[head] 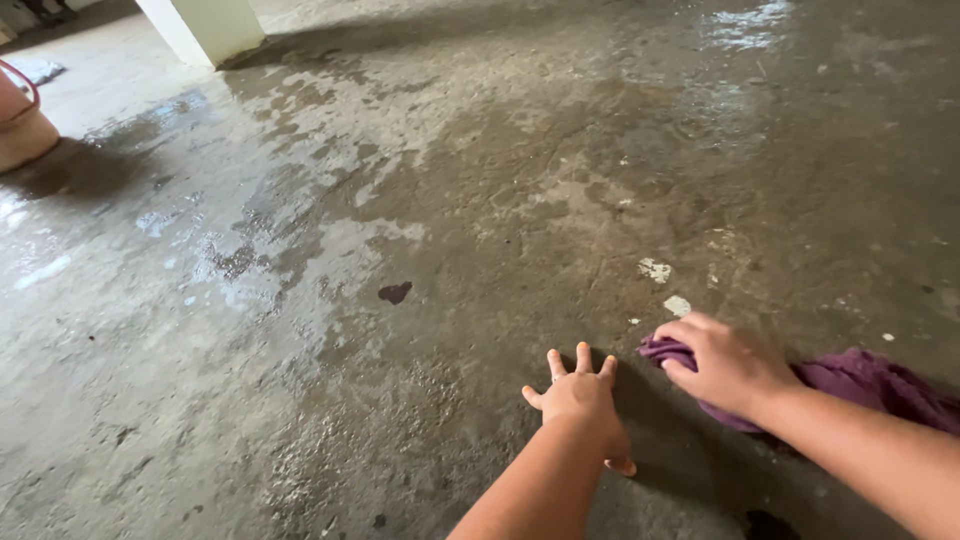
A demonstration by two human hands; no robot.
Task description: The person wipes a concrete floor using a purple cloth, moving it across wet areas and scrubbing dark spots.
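Note:
My right hand [728, 362] presses down on a purple cloth [870, 385] that lies on the wet concrete floor [450, 200] at the lower right; the fingers curl over its front end. Part of the cloth trails back to the right beside my forearm. My left hand [580, 402] rests flat on the floor just left of the cloth, fingers spread, holding nothing.
A white pillar base [205, 30] stands at the top left. A pale round container [20, 125] sits at the far left edge. Wet patches and puddles cover the floor, with a small dark spot [395, 292] in the middle and white flecks [655, 270] near the cloth.

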